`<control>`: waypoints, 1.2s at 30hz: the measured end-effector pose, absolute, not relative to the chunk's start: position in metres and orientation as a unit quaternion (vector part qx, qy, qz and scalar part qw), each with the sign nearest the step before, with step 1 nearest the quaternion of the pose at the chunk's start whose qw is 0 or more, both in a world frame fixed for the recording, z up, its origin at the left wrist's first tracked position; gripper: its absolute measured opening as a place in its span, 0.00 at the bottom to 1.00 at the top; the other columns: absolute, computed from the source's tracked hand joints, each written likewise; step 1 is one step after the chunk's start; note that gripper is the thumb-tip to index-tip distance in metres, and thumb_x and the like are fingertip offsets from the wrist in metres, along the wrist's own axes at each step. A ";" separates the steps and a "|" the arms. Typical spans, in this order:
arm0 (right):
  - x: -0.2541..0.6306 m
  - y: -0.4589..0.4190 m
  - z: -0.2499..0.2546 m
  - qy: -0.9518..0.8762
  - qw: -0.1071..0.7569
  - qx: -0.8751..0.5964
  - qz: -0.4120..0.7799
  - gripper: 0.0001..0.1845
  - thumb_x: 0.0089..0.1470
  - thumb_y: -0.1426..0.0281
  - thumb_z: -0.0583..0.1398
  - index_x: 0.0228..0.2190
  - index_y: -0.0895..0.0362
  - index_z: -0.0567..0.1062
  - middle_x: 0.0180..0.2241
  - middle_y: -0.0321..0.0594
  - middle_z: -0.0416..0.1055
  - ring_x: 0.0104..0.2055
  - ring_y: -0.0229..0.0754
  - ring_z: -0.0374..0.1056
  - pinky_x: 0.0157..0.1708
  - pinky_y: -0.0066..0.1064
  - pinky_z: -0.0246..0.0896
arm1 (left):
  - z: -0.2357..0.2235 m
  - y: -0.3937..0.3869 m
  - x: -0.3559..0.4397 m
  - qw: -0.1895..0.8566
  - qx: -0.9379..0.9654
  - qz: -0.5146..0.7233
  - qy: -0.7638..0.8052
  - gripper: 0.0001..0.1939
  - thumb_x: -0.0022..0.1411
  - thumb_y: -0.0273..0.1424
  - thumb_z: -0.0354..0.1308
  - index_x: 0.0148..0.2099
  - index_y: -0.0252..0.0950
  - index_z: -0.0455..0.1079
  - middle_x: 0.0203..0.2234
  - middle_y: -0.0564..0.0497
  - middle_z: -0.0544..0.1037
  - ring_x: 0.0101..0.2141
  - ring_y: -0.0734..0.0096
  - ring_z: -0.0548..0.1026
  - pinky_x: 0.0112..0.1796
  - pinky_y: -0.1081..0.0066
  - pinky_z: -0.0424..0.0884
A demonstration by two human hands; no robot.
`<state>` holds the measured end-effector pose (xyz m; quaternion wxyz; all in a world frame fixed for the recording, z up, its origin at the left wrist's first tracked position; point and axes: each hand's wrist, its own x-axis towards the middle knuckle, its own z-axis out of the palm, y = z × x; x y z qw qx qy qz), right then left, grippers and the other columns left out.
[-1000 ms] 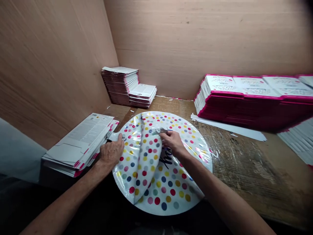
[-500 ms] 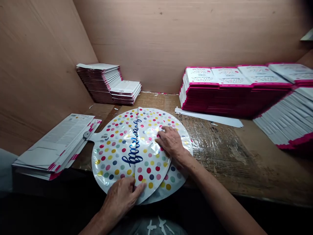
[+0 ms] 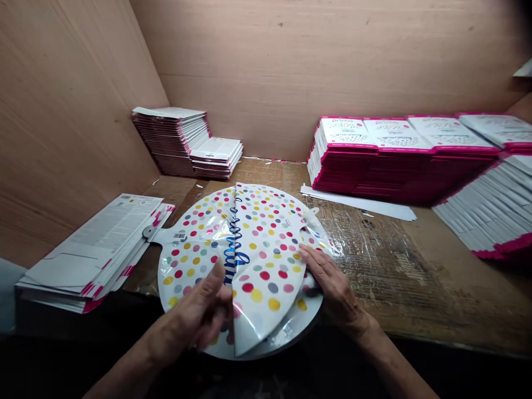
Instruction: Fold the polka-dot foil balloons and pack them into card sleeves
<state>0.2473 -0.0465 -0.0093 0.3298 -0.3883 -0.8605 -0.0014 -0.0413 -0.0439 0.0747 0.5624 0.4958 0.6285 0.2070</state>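
Pale wooden walls (image 3: 291,72) close the space behind a worn wooden counter (image 3: 394,266). On the right, wide stacks of printed cards with pink edges (image 3: 399,160) lie along the back wall, and a pile of white cards with pink edges (image 3: 486,208) lies in front of them. A smaller stack of cards (image 3: 170,138) stands in the back corner, and another pile of cards (image 3: 91,252) lies at the left. A long white paper strip (image 3: 357,202) lies near the pink stacks.

A round foil balloon (image 3: 266,266) with coloured dots lies on the counter's front edge, between the hands, and one side is folded over its middle. Its blue script (image 3: 235,249) shows along the fold, and its tab with a barcode (image 3: 166,235) points left. The right hand (image 3: 336,293) is open and presses against the flap's right edge. The left hand (image 3: 199,310) is blurred over the fold, with the fingers raised, so I cannot tell if it grips.
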 end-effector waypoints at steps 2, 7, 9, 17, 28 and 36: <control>0.248 -0.046 -0.017 -0.872 0.309 -0.379 -0.023 0.30 0.64 0.76 0.51 0.65 0.55 0.55 0.60 0.53 0.65 0.64 0.49 0.59 0.61 0.49 0.58 | 0.062 -0.025 -0.049 0.341 0.620 0.250 0.661 0.34 0.52 0.65 0.46 0.26 0.39 0.72 0.18 0.47 0.75 0.24 0.62 0.74 0.25 0.68 0.67; 0.252 -0.026 0.014 -0.901 0.201 -0.358 0.141 0.26 0.57 0.72 0.57 0.57 0.55 0.70 0.57 0.50 0.69 0.58 0.50 0.66 0.55 0.44 0.64 | 0.024 0.018 -0.062 0.292 0.823 0.239 0.424 0.41 0.60 0.61 0.40 0.59 0.38 0.70 0.57 0.43 0.72 0.58 0.53 0.68 0.59 0.60 0.59; 0.252 -0.001 0.037 -0.872 0.152 -0.385 0.261 0.25 0.52 0.75 0.56 0.52 0.54 0.75 0.51 0.45 0.75 0.51 0.49 0.72 0.50 0.39 0.68 | 0.014 0.024 -0.068 0.342 0.822 0.223 0.397 0.42 0.62 0.61 0.33 0.59 0.39 0.71 0.56 0.44 0.75 0.57 0.53 0.69 0.58 0.60 0.60; 0.249 0.105 0.050 -0.627 0.318 -0.580 0.411 0.19 0.51 0.59 0.62 0.40 0.60 0.77 0.35 0.43 0.77 0.32 0.42 0.72 0.30 0.28 0.66 | 0.011 0.046 -0.045 0.299 0.648 0.245 0.657 0.20 0.58 0.49 0.54 0.35 0.38 0.72 0.25 0.51 0.78 0.30 0.63 0.76 0.31 0.70 0.67; 0.271 0.088 -0.026 -0.640 0.242 -0.724 0.086 0.17 0.58 0.57 0.55 0.29 0.57 0.75 0.28 0.42 0.74 0.32 0.45 0.68 0.33 0.32 0.57 | 0.003 0.060 -0.027 0.162 0.606 0.271 0.730 0.20 0.61 0.30 0.55 0.55 0.31 0.65 0.43 0.42 0.79 0.45 0.59 0.77 0.44 0.63 0.72; 0.253 0.062 -0.008 -0.717 0.193 -0.666 -0.067 0.27 0.61 0.59 0.54 0.55 0.63 0.68 0.53 0.57 0.69 0.54 0.57 0.66 0.50 0.44 0.61 | -0.017 0.088 -0.011 -0.016 0.834 0.113 0.541 0.29 0.70 0.42 0.43 0.66 0.29 0.59 0.65 0.39 0.61 0.66 0.44 0.52 0.62 0.45 0.53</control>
